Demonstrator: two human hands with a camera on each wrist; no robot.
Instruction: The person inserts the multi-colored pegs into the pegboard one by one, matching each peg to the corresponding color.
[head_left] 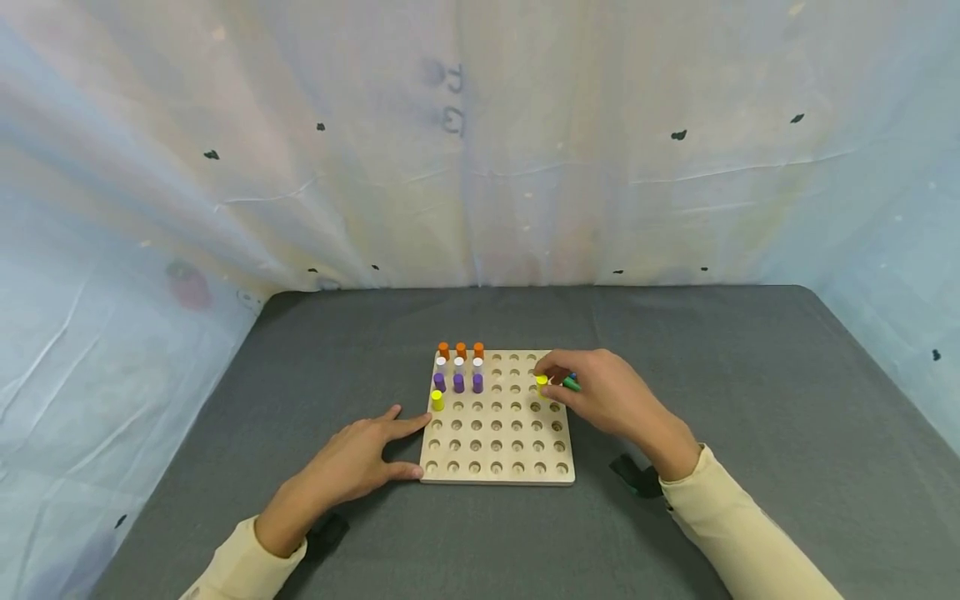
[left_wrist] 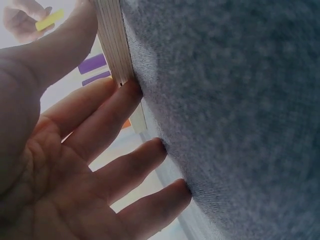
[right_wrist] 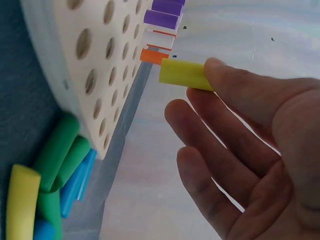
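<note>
A pale wooden pegboard [head_left: 506,477] with rows of round holes lies on the grey table. In the head view, orange pegs [head_left: 461,351], white pegs [head_left: 459,365] and purple pegs [head_left: 458,383] stand in rows at its far left, with one yellow peg [head_left: 437,401] in front of them. My right hand [head_left: 603,392] pinches another yellow peg [right_wrist: 185,74] between thumb and fingers, above the board's right side. My left hand [head_left: 356,454] rests on the table at the board's left edge, fingers extended, with fingertips [left_wrist: 131,90] touching the board's side.
Loose green pegs [right_wrist: 56,147], blue pegs [right_wrist: 75,182] and a yellow one lie beside the board's right edge, mostly hidden behind the right hand in the head view. A pale curtain [head_left: 540,167] hangs behind the grey table [head_left: 712,367] and along its sides.
</note>
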